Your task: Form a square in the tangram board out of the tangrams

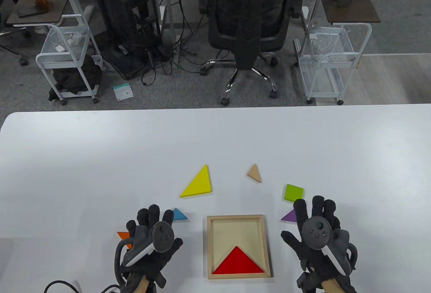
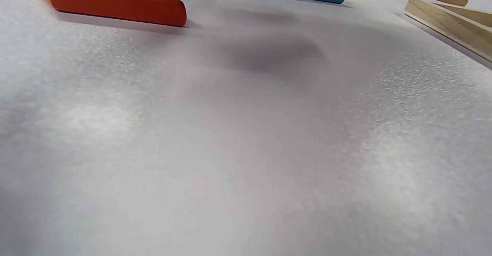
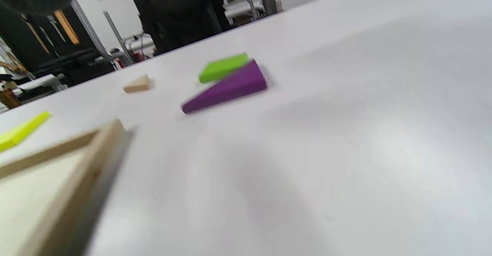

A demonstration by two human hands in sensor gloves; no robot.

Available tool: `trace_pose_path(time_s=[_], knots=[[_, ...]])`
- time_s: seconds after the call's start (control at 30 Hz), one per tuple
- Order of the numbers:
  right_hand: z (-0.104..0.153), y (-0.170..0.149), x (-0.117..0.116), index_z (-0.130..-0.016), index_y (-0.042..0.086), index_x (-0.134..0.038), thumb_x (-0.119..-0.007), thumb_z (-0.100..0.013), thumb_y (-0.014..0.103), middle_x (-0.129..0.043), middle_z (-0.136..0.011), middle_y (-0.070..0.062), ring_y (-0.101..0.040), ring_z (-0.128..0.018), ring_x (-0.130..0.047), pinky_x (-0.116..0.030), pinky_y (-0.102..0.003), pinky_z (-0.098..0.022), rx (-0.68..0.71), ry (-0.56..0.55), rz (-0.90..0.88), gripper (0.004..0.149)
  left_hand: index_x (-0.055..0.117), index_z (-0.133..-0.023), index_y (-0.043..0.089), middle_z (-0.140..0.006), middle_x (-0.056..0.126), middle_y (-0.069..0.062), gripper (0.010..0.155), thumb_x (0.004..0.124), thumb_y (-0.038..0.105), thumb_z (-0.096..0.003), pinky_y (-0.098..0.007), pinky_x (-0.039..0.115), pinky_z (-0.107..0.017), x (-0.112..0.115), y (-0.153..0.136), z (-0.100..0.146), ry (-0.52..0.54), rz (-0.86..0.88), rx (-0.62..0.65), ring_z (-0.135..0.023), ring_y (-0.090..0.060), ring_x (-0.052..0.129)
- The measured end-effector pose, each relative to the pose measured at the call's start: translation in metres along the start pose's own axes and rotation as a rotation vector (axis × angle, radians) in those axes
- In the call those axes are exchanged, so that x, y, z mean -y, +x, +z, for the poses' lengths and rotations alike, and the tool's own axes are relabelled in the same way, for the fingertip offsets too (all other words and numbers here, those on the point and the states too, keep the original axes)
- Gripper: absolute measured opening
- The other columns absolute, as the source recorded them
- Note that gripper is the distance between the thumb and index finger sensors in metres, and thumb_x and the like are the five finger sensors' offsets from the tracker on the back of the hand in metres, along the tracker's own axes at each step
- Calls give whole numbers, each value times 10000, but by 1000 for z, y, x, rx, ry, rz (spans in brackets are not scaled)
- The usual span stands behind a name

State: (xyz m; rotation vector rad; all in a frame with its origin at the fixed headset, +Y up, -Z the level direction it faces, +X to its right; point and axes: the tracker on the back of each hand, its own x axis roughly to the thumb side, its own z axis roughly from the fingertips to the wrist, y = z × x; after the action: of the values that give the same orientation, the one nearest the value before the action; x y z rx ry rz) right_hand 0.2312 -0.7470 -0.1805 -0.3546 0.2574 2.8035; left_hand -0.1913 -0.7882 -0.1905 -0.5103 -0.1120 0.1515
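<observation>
The wooden tangram board (image 1: 266, 239) lies near the front edge with a red triangle (image 1: 238, 261) in its near half. Loose on the white table are a yellow triangle (image 1: 198, 182), a tan triangle (image 1: 255, 173), a green square (image 1: 293, 192), a purple piece (image 1: 289, 216), a blue triangle (image 1: 179, 214) and an orange piece (image 1: 123, 236). My left hand (image 1: 151, 225) lies flat left of the board, fingers straight, partly covering the orange piece. My right hand (image 1: 315, 214) lies flat right of the board, fingers spread, by the purple piece. Neither holds anything.
The table's far edge (image 1: 215, 109) runs across the middle of the table view. Beyond it stand an office chair (image 1: 251, 20), two white wire carts (image 1: 67, 57) (image 1: 328, 61) and cables on the floor. A black cable (image 1: 60, 284) trails by my left wrist.
</observation>
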Motion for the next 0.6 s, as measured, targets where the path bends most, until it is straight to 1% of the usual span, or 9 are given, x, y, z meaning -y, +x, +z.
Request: trace_pose_path(time_s=[0.07, 0.2, 0.53, 0.57, 0.6], knots=[[-1, -3, -2, -1001, 519, -96, -647, -310, 654, 204, -1038, 107, -195, -976, 255, -86, -511, -849, -10, 17, 2, 894, -93, -1043, 297, -1023, -244, -180, 774, 421, 620, -563, -670, -54, -608, 0, -1, 0, 2, 0, -7, -938, -475, -177], [-2, -1, -4, -996, 521, -86, -647, -309, 657, 203, -1037, 104, -197, -978, 248, -88, -511, -848, 9, 32, 3, 898, -92, -1043, 295, -1023, -242, -181, 774, 423, 618, -564, -671, -53, -608, 0, -2, 0, -1, 6, -20, -938, -475, -177], [0, 1, -8, -991, 519, -74, -654, -311, 657, 201, -1035, 91, -208, -982, 231, -106, -510, -846, 26, 34, 33, 904, -93, -1040, 300, -1022, -242, -181, 780, 437, 616, -564, -670, -51, -610, -2, -3, 1, 10, 1, -32, -938, -476, -174], [1, 1, -8, -990, 520, -73, -654, -313, 657, 200, -1035, 90, -210, -983, 229, -109, -510, -846, 28, 35, 34, 903, -91, -1039, 304, -1021, -242, -181, 789, 455, 616, -563, -670, -50, -610, -3, -3, 1, 15, 2, -30, -938, -477, -173], [1, 1, -8, -990, 519, -73, -656, -311, 656, 200, -1035, 88, -211, -983, 229, -110, -510, -846, 30, 32, 37, 905, -95, -1033, 312, -1022, -239, -183, 824, 508, 615, -560, -670, -48, -612, -6, -3, 1, 23, 2, -29, -939, -478, -169]])
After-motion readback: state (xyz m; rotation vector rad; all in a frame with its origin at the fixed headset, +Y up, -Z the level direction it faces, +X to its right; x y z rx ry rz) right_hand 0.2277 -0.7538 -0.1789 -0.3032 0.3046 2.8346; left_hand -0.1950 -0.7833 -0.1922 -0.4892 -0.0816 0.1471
